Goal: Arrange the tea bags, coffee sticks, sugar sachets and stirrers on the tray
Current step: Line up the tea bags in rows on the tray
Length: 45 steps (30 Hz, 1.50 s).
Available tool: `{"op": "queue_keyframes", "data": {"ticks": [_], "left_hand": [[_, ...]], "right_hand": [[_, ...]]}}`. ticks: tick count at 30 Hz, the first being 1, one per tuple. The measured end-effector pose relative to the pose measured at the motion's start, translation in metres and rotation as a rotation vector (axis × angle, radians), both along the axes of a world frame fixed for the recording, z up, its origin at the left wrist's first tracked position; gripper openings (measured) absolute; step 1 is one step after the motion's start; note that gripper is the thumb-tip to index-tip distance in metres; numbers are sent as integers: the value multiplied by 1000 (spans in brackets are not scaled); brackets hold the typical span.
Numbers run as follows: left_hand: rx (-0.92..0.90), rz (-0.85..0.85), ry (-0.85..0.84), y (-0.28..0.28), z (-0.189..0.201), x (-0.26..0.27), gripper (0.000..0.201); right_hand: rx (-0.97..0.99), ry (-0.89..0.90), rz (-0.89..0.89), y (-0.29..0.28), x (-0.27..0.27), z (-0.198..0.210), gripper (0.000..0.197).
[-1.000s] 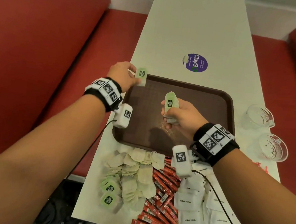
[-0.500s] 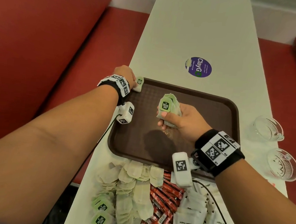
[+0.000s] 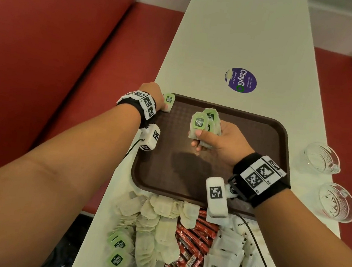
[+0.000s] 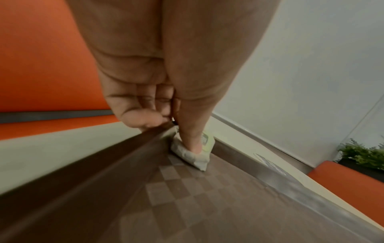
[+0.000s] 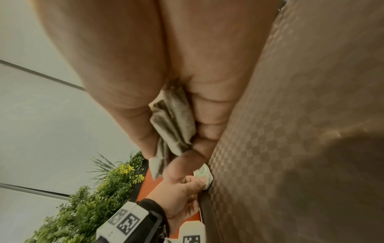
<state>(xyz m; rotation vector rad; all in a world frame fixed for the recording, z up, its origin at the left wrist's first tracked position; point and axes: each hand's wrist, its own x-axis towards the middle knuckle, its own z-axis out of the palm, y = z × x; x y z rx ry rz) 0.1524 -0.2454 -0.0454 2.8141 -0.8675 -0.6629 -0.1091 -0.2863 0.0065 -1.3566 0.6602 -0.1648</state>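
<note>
Red bench seating flanks a long white worktop that bears a round purple sticker beyond a brown plastic tray. Heaped on the worktop at the tray's near edge are loose tea bags, red coffee sticks and white sugar sachets; the stirrers cannot be made out. Two clear glass cups stand on the worktop to the right of the tray. Over the middle of the tray, the right hand grips a bunch of tea bags with green tags, fingers and thumb curled round them, held clear of the tray floor. At the tray's far left corner, the left hand holds a single tea bag down against the tray floor just inside the rim, thumb pressing its top, green tag upward. Both wrists wear black bands with printed square markers.
</note>
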Motion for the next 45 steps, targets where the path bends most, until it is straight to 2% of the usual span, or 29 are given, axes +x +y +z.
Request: {"op": "queue_keyframes", "data": {"ticks": [5,6,8,9,11,13,14,17,19,21,26,29,34,39,45], "left_hand": [[-9,-79,-28,9,10,-8,40],[-52,-100,-59,12,17,-10,38],[-256,-127,-78,20,35,-20,32],[-387,-145,-34,25,44,-27,30],[-573,-216,172,37,62,-43,34],[-614,-323,361,47,74,-57,31],[-605,-380,381,51,78,-62,24],[-598,-472,287,55,81,-69,8],[-604,-483,243,56,80,-70,5],[-610,-495,211,56,80,-71,5],[-675,-303,105,49,75,-49,6],[-566,-217,15,41,64,-24,8],[-182,-268,23,28,38,-7,17],[-109,-201,-31,15,21,-1,24],[-81,-130,-88,3,13,0,34]], "right_hand": [[26,12,-37,0,6,-2,17],[30,5,-50,1,8,-1,15],[27,-7,-72,2,11,-2,12],[26,-12,-81,2,12,-2,11],[19,-18,-100,1,15,-2,11],[2,-28,-121,1,17,-2,14],[2,-36,-128,1,19,-2,16],[10,-36,-140,4,21,-3,10],[-4,-20,-143,7,22,-3,5],[-16,-14,-151,8,22,-1,8],[-13,-1,-182,4,20,2,10],[10,18,-158,-3,18,1,12],[48,7,-91,-8,15,-1,14],[102,-40,-46,-8,11,-5,20],[103,0,-26,-8,9,-3,31]]}}
